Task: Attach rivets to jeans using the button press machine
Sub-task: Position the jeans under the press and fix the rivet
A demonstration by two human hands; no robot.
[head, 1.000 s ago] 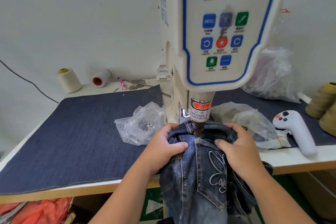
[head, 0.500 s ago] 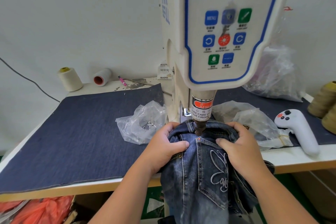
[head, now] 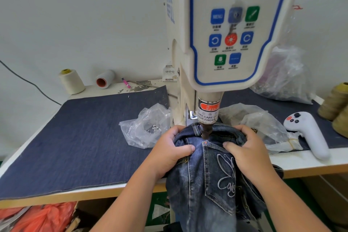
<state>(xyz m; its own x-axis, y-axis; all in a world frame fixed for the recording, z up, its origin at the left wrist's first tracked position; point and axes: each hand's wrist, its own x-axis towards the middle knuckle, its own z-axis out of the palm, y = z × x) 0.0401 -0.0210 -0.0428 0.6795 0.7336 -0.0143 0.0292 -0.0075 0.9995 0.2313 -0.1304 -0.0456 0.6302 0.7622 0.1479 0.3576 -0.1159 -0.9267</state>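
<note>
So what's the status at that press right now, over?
Left hand and right hand both grip the jeans. Pocket corner sits under the press head. Thumbs lie near it; nothing else in the way.

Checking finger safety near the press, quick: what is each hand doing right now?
Left hand: grips the jeans left of the punch.
Right hand: grips the jeans on the right.

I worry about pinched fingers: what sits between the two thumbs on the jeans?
In the head view, between the left hand and right hand lie bare jeans denim, the pocket corner and the press punch.
</note>
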